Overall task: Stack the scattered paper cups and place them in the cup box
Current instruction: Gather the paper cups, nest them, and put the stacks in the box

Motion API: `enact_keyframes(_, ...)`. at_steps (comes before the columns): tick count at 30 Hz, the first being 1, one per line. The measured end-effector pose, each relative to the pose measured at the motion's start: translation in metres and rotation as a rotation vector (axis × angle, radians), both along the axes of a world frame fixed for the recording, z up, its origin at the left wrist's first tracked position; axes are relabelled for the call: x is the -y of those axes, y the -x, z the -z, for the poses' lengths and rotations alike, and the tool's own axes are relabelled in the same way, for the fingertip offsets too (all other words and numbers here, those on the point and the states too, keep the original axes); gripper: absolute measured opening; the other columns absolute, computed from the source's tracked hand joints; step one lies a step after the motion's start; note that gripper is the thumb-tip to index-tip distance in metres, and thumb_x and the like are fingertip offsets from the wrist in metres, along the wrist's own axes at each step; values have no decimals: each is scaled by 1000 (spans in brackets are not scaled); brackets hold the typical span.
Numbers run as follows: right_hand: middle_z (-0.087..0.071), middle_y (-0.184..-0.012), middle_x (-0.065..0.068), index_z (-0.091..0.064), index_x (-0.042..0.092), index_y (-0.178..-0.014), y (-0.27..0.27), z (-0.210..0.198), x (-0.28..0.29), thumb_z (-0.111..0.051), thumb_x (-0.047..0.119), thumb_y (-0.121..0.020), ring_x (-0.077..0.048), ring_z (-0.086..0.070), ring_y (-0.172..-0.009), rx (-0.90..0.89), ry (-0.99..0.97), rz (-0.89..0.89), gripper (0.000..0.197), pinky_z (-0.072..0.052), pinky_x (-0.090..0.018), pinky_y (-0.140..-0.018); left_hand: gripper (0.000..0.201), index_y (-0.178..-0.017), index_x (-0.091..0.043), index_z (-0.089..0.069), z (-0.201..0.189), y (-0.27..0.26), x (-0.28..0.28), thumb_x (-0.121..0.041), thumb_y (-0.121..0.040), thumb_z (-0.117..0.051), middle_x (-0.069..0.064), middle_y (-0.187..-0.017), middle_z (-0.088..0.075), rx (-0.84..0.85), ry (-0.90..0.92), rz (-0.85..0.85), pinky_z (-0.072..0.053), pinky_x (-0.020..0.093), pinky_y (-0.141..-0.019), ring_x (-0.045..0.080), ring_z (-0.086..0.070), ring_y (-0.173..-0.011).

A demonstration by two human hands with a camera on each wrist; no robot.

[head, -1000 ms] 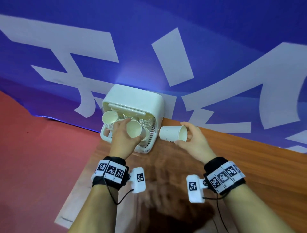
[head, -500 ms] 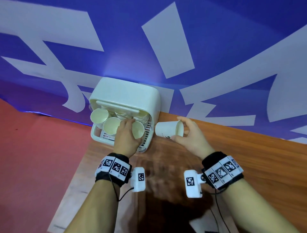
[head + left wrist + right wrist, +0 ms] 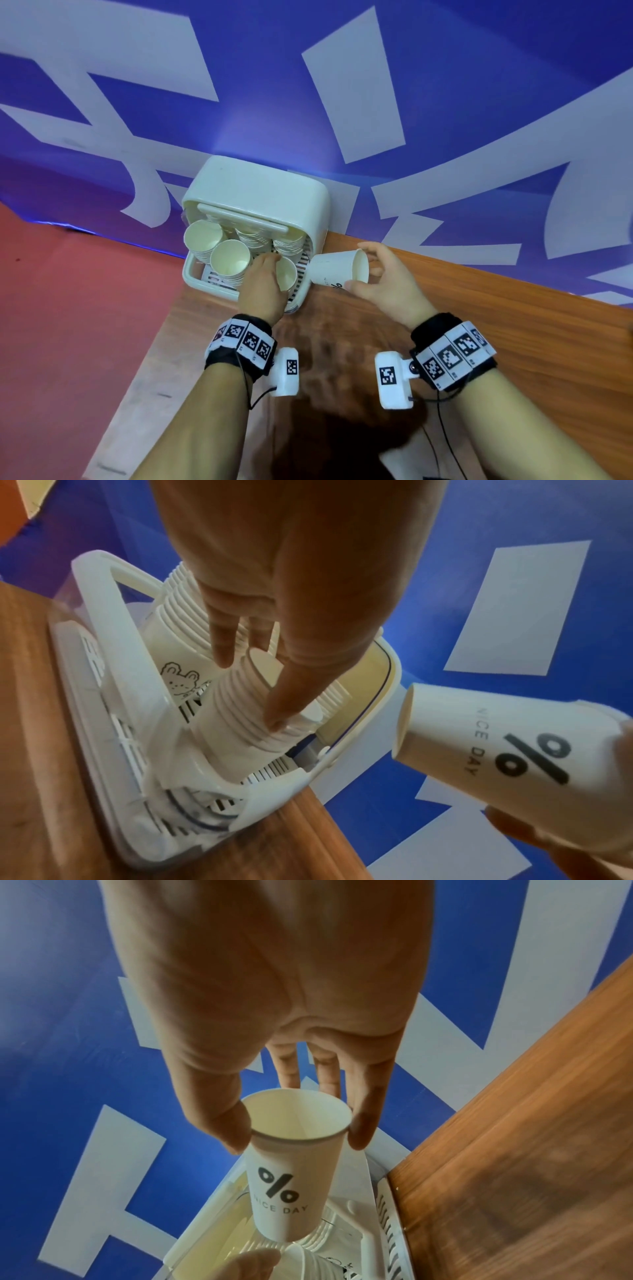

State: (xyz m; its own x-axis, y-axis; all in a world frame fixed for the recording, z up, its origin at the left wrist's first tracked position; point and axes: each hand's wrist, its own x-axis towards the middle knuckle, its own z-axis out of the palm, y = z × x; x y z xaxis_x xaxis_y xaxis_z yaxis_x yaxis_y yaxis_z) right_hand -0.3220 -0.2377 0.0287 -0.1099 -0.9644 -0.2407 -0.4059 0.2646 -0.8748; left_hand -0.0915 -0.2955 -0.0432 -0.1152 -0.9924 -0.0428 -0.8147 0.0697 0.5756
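Observation:
The white cup box lies on its side at the table's far left corner, its opening toward me, with several stacks of paper cups inside. My left hand reaches into the opening and grips the rim end of a ribbed cup stack; its thumb and fingers curl round it. My right hand pinches a single white cup printed "NICE DAY" by its rim. That cup hangs sideways just right of the box, base pointing at it.
The brown wooden table stretches right and toward me. A blue banner with white letters stands right behind the box. Red floor lies beyond the table's left edge, close to the box.
My left hand has pushed its cup stack down and deeper into the box. My right hand keeps the single cup beside the box, a little closer to it.

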Motion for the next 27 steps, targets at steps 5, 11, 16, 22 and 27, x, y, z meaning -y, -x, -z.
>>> enact_keyframes(5,-52,-122,15,-50,38,-123,-15,-15,3,-84,32,-66,-5,-56,-110,-126,60,-56,67,-52,-39,-95,72,-130,-11,-53,-7,-8,-3,-12,-65,-84,6,-137,-49,-54,-28,40,-40,36,-106,25,-46,-127)
enact_keyframes(11,-46,-124,9,-51,20,-138,-54,-31,10,-81,23,-73,-6,-48,-113,-313,188,-256,71,-43,-27,-101,58,-126,-13,-59,-31,-37,-27,-5,-71,-76,4,-129,-53,-278,77,-2,-42,31,-102,21,-54,-117)
enact_keyframes(16,-46,-132,4,-47,21,-142,-86,-25,22,-76,27,-75,-20,-46,-123,-565,257,-415,73,-42,-33,-100,47,-117,-15,-62,-42,-70,-45,-3,-74,-75,0,-119,-55,-450,24,-190,-49,27,-86,14,-61,-97)
enact_keyframes(22,-42,-139,1,-41,24,-145,-115,-15,38,-71,27,-82,-23,-40,-126,-822,238,-570,70,-49,-39,-90,42,-115,-23,-62,-37,-103,-54,-5,-78,-71,-4,-116,-51,-502,4,-317,-49,23,-84,7,-59,-94)
enact_keyframes(27,-41,-139,1,-37,26,-145,-131,-6,50,-71,29,-84,-25,-40,-128,-935,183,-649,70,-50,-41,-87,39,-115,-19,-64,-33,-113,-56,-6,-79,-69,-5,-114,-51,-471,24,-350,-51,27,-85,8,-59,-91)
